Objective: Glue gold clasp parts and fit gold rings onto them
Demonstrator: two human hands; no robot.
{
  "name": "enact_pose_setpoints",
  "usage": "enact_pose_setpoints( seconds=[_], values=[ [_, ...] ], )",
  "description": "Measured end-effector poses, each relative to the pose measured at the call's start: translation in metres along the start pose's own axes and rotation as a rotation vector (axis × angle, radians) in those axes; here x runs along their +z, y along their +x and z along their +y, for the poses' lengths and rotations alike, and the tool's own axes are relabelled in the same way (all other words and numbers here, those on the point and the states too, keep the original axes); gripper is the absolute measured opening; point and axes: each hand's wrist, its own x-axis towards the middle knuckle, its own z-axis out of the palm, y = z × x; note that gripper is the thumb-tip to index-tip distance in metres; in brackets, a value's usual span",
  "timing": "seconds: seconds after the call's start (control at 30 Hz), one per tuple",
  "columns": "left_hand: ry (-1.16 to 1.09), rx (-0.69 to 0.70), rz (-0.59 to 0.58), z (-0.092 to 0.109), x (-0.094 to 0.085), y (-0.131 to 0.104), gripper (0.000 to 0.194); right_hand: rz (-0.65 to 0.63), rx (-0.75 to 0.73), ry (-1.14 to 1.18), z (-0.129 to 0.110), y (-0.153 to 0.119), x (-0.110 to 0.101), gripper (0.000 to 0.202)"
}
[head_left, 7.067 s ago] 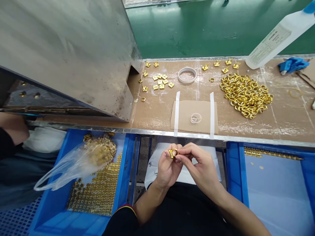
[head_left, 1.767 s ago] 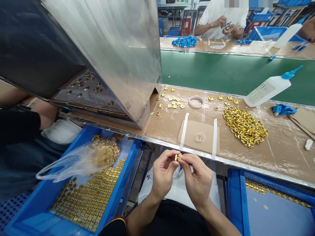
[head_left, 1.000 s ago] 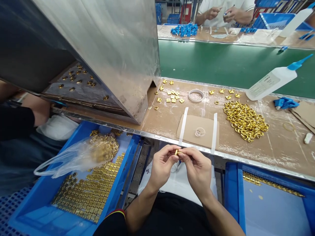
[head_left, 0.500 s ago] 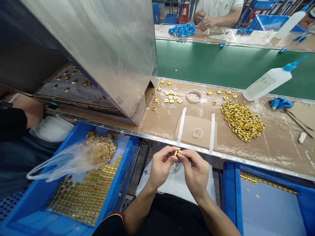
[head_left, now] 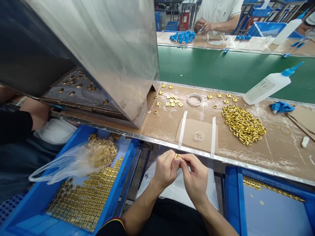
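Note:
My left hand (head_left: pixel 165 169) and my right hand (head_left: pixel 194 173) meet in front of the bench edge, fingertips pinched together. Between them is a small gold metal piece (head_left: pixel 176 156), mostly covered by the fingers; a thin curved gold edge shows beside it on the right-hand side. Just beyond my hands lies a cardboard pad (head_left: pixel 190 132) held by two white tape strips, with a small clear round dish (head_left: pixel 199 136) on it. Right of the pad is a heap of gold rings (head_left: pixel 243 125). Several small gold square pieces (head_left: pixel 172 101) lie at the back left.
A metal hood (head_left: pixel 110 59) stands at left. Blue bins with gold pieces sit below the bench: left bin (head_left: pixel 125 178), right bin (head_left: pixel 232 196). A tape roll (head_left: pixel 195 99) and a white bottle (head_left: pixel 264 88) rest near the green belt (head_left: pixel 209 65). Opposite works another person (head_left: pixel 214 19).
My left fingers have curled further round the gold piece, which has tilted. Both hands stay together. The view has shifted slightly, and the opposite person's hands have come together.

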Motion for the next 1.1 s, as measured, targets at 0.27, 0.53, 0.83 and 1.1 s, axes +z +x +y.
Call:
enact_pose_setpoints(
  seconds=[0.27, 0.53, 0.83, 1.1],
  values=[
    [0.029, 0.021, 0.014, -0.006, 0.005, -0.005, 0.041, -0.052, 0.117, 0.074, 0.003, 0.0, 0.001, 0.016],
    [-0.16, -0.129, -0.05, -0.001, 0.003, -0.004, 0.052, -0.079, 0.231, 0.191, 0.0, 0.003, -0.003, 0.016],
    [-0.648, -0.635, 0.033, 0.003, -0.001, 0.0, 0.062, -0.106, 0.444, 0.436, -0.002, 0.011, -0.009, 0.025],
    [-0.861, -0.797, 0.077, -0.011, -0.023, -0.002, 0.051, -0.18, 0.52, 0.546, -0.008, 0.027, -0.024, 0.029]
  ],
)
